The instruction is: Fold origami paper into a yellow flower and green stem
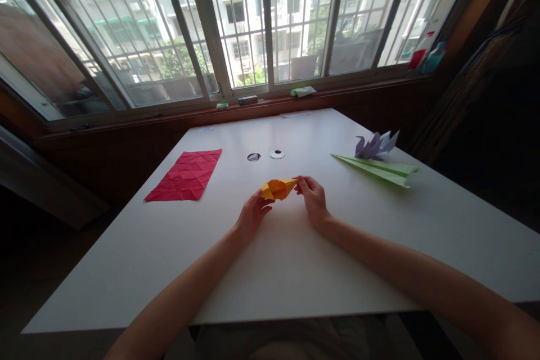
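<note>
My left hand (252, 215) and right hand (311, 196) pinched ends of folded orange paper (278, 188) above white table (295, 259).

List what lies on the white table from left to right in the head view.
Red creased paper → left hand → orange folded paper, held at both ends → right hand → green paper plane. The purple folded figure sits above the plane, so its place is unclear.

red sheet (185, 175) left, green plane (379, 169) right (table between bare)
</note>
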{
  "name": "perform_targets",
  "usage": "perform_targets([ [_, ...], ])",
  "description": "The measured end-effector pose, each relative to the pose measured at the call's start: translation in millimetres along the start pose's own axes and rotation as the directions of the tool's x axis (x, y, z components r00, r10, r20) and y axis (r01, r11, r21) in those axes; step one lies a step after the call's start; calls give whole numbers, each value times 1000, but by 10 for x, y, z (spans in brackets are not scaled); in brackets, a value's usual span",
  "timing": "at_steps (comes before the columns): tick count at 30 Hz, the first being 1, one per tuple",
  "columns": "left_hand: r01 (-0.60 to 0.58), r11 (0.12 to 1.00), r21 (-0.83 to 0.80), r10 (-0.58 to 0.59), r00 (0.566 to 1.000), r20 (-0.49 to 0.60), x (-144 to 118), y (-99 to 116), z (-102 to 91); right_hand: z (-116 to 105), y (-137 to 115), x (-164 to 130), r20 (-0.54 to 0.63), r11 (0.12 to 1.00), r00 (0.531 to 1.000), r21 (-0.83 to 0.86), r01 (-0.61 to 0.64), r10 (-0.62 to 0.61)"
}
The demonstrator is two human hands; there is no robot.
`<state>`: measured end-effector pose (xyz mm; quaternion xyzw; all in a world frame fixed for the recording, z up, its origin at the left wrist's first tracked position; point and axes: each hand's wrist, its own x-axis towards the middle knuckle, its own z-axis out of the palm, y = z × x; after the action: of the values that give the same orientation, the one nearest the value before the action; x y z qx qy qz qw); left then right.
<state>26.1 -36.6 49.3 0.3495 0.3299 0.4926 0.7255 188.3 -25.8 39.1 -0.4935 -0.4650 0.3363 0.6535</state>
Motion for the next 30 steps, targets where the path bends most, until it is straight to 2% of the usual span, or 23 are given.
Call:
perform_targets([
  [7, -10, 998, 65, 9, 1000, 7, -6, -3, -3, 13, -3, 3, 60, 999, 998, 44, -7, 4],
  [12, -22, 998, 56, 20, 999, 35, -15, 5, -6, 14, -6, 4, 141, 986, 984, 110, -126, 110],
  [16, -25, 998, 51, 23, 999, 47, -24, 15, -1, 16, -39, -13, 277, 964, 945, 146, -220, 174],
  [18, -29, 998, 56, 26, 998, 56, -29, 19, 4, 21, -49, -20, 307, 951, 931, 172, -257, 197],
  [22, -39, 998, 42, 36, 997, 66, -38, 35, 13, 28, -50, -23, 330, 924, 913, 212, -318, 239],
  [30, -17, 998, -54, 21, 997, 72, -1, 65, -19, 36, -31, -11, 288, 883, 921, 313, -348, 261],
])
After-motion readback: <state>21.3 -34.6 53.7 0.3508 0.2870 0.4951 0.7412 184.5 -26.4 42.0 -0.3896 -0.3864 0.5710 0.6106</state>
